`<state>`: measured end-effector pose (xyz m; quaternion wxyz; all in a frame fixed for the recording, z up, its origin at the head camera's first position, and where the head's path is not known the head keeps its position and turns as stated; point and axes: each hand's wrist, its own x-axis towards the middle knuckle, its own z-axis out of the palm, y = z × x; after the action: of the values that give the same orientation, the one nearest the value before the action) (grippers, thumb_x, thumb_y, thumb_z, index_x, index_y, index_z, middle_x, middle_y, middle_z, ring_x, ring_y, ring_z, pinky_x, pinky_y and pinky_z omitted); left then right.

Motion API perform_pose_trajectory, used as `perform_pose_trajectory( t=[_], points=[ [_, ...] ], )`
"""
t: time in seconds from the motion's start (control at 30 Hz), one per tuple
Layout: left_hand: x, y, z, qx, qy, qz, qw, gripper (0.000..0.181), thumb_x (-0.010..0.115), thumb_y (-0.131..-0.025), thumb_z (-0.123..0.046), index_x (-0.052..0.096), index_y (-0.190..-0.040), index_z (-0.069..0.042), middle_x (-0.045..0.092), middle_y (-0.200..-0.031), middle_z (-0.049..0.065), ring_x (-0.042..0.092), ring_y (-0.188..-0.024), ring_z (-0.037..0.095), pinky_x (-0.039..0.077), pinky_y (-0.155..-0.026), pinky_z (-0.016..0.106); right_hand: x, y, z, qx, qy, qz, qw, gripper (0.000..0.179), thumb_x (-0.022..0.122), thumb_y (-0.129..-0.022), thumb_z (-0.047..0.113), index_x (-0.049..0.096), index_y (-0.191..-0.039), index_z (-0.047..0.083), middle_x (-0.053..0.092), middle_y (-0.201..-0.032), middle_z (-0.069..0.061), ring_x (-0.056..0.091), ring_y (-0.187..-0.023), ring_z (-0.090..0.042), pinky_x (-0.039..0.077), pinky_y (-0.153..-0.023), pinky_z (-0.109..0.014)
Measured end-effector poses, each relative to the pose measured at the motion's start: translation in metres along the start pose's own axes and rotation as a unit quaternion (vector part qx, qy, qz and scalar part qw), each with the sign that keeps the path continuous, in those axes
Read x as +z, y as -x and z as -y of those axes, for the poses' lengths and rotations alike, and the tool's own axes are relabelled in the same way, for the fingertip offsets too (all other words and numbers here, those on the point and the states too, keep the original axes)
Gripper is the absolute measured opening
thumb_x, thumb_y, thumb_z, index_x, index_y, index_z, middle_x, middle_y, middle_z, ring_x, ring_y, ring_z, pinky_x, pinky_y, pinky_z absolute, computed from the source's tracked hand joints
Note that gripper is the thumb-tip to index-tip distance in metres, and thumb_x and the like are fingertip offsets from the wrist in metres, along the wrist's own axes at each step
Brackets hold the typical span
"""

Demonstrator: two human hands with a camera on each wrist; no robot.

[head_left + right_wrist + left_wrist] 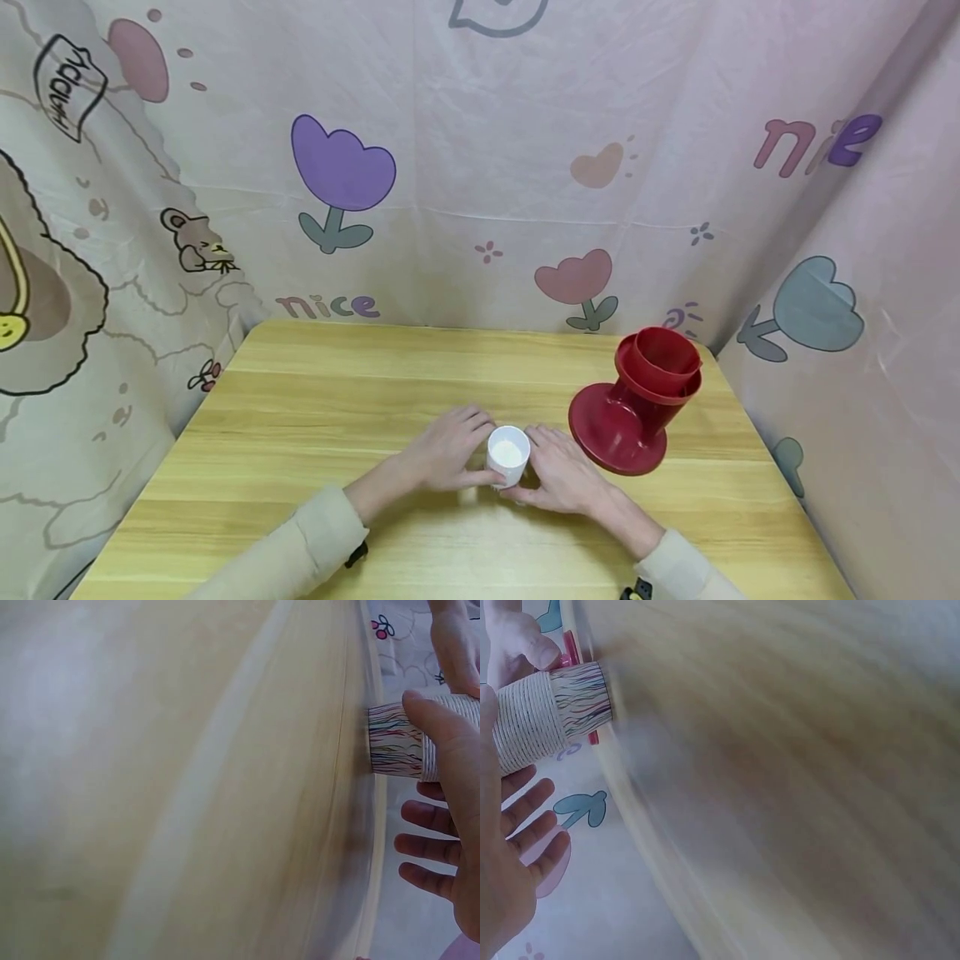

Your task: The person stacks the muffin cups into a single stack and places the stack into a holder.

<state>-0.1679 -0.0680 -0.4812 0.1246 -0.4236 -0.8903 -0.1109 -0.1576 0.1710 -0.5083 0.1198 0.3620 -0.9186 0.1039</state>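
A stack of nested white paper cups (508,460) stands upright on the wooden table, open end up. Its lowest cup (586,699) carries wavy coloured lines, and closely spaced rims show above it in both wrist views. On the stack's left side is my left hand (455,450), thumb across the front and fingers toward the back. My right hand (564,471) holds it from the right, its thumb (429,712) lying against the cups. The other fingers of each hand are spread beyond the stack, clear of it. Where the index fingers touch is partly hidden.
To the right, beyond my right hand, stands a glossy red piece (617,429) with a round disc base. A red cup (667,360) sits at its top, near the table's right edge. A printed curtain (450,275) hangs behind the wooden table (337,375) and along both sides.
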Motion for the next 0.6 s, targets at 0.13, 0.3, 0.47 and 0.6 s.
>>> perform_pose_trajectory(
  t=[0.13,0.3,0.47,0.6],
  points=[
    [0.0007,0.0015,-0.0015,-0.005,-0.015,0.016,0.9997,0.069,0.051,-0.083,-0.074,0.062,-0.117,-0.014,0.063,-0.114,-0.004,0.055,-0.112,0.013,0.048,-0.101,0.033,0.0006,0.0002,0.0009,0.001,0.004,-0.004,1.0,0.068,0.066,-0.071,0.075,0.054,-0.112,0.022,0.052,-0.092,0.012,0.045,-0.081,-0.006,0.048,-0.074,-0.026],
    [0.0007,0.0019,-0.0025,-0.012,-0.02,0.023,0.9995,0.07,0.051,-0.084,-0.074,0.061,-0.118,-0.014,0.064,-0.115,-0.003,0.055,-0.112,0.013,0.047,-0.103,0.033,0.0004,0.0,0.0017,0.011,0.004,-0.004,0.9999,0.069,0.067,-0.069,0.075,0.054,-0.112,0.022,0.054,-0.093,0.012,0.046,-0.082,-0.006,0.049,-0.076,-0.027],
    [0.0025,0.0008,-0.0035,-0.012,-0.018,0.023,0.9995,0.07,0.047,-0.085,-0.074,0.06,-0.119,-0.014,0.063,-0.116,-0.004,0.055,-0.113,0.013,0.047,-0.104,0.034,-0.0018,0.0008,0.0025,0.018,0.004,-0.006,0.9998,0.07,0.067,-0.07,0.075,0.054,-0.113,0.021,0.055,-0.095,0.012,0.048,-0.084,-0.006,0.05,-0.078,-0.028],
    [0.005,-0.0004,-0.0045,-0.015,-0.011,0.021,0.9996,0.071,0.045,-0.086,-0.075,0.06,-0.12,-0.015,0.062,-0.116,-0.004,0.054,-0.113,0.012,0.047,-0.103,0.033,-0.0047,0.0024,0.0019,0.017,0.013,-0.011,0.9997,0.07,0.065,-0.07,0.076,0.055,-0.112,0.021,0.055,-0.094,0.011,0.049,-0.084,-0.006,0.05,-0.079,-0.028]
  ],
)
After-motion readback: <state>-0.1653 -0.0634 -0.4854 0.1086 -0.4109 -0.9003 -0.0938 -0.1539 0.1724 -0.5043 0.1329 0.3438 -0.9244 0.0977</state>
